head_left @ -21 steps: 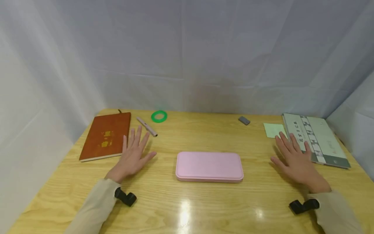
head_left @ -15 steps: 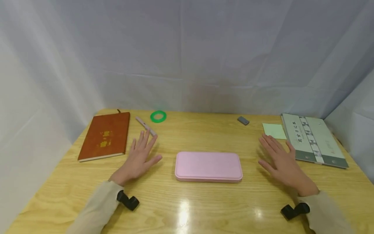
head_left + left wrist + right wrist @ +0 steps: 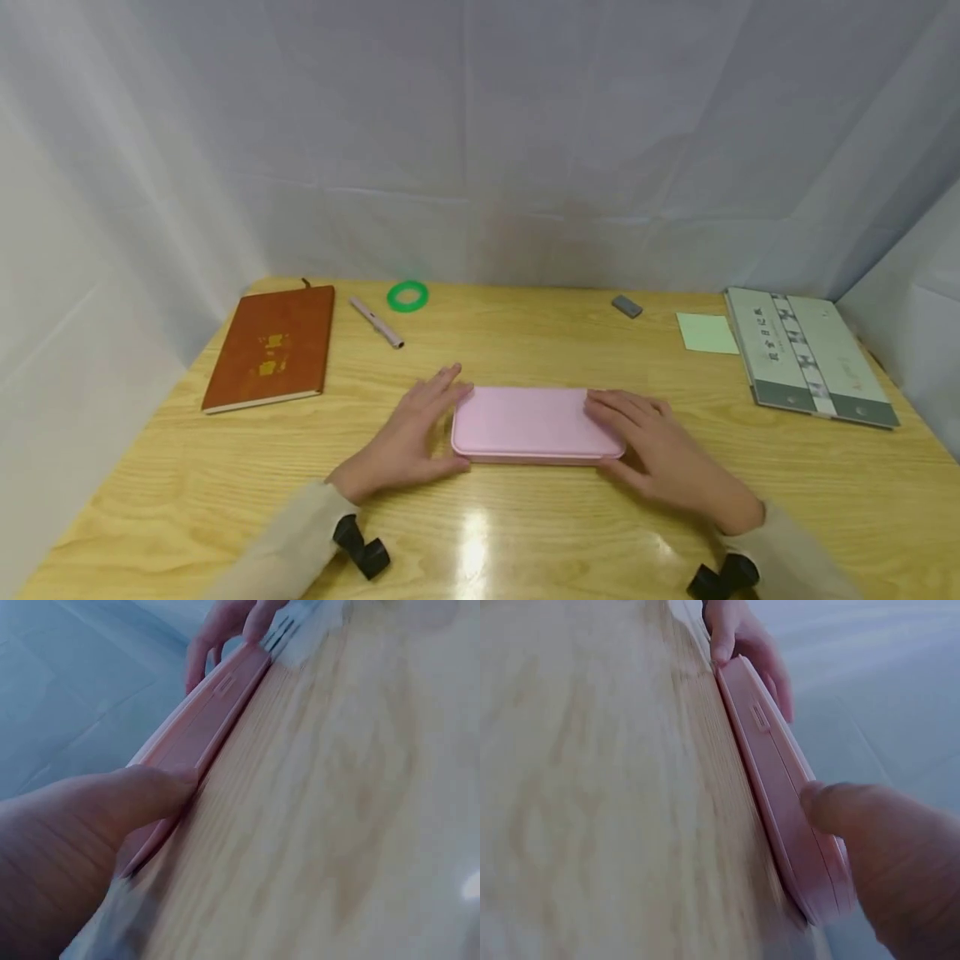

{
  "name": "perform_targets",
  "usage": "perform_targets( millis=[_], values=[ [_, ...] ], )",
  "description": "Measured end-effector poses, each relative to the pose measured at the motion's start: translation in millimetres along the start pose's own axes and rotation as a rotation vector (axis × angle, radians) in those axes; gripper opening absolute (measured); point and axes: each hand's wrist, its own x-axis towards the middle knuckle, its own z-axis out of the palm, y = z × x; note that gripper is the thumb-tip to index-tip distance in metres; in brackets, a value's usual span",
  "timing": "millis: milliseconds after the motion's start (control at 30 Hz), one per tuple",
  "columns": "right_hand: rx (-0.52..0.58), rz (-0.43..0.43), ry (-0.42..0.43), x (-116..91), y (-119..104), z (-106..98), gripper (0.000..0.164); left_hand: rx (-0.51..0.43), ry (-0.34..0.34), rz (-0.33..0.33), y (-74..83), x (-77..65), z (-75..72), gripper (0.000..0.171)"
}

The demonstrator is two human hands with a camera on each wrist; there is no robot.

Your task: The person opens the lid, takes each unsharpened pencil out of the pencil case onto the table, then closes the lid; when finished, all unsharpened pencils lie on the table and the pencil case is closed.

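Observation:
A pink hard pencil case [image 3: 528,423] lies flat on the wooden table, lid down. My left hand [image 3: 401,437] grips its left end, thumb at the front side and fingers by the back corner. At the other end my right hand [image 3: 660,454] holds the case, its fingertips over the top back corner and thumb in front. The left wrist view has the left thumb [image 3: 150,795] against the case's front side [image 3: 199,724]. A small latch [image 3: 760,718] shows on that side in the right wrist view, with the right thumb [image 3: 847,814] nearer the camera.
To the left lie a brown notebook [image 3: 273,346], a pale pen [image 3: 377,322] and a green tape ring [image 3: 407,284]. A small grey block [image 3: 627,307], green sticky notes [image 3: 707,333] and a grey-green notebook [image 3: 817,354] lie to the right. White cloth [image 3: 525,142] hangs behind.
Both hands have moved inward from beside the notebooks to the two ends of the pencil case, thumbs now at its front. The case and the other things stay in place.

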Motion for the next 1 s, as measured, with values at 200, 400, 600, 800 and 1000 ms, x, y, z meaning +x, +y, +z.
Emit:
perform_targets(
  millis=[200,400,600,800,1000],
  values=[
    [-0.02,0.014,-0.032,3.2,-6.8,1.6,0.06,-0.031,0.022,-0.035,8.4,0.7,9.3,0.083],
    [-0.031,-0.002,-0.015,4.9,-11.9,1.7,0.054,-0.055,0.084,-0.102,8.7,-0.8,13.4,0.082],
    [0.004,-0.019,0.006,11.7,-18.8,-0.6,0.048,-0.168,0.14,-0.208,12.5,-1.0,12.1,0.075],
    [0.032,-0.071,0.1,27.2,-23.2,0.5,0.036,-0.288,0.148,-0.289,16.5,2.0,11.1,0.065],
    [0.026,-0.122,0.13,47.6,-25.4,-0.2,0.029,-0.377,0.151,-0.316,12.8,8.1,11.4,0.056]
  ],
)
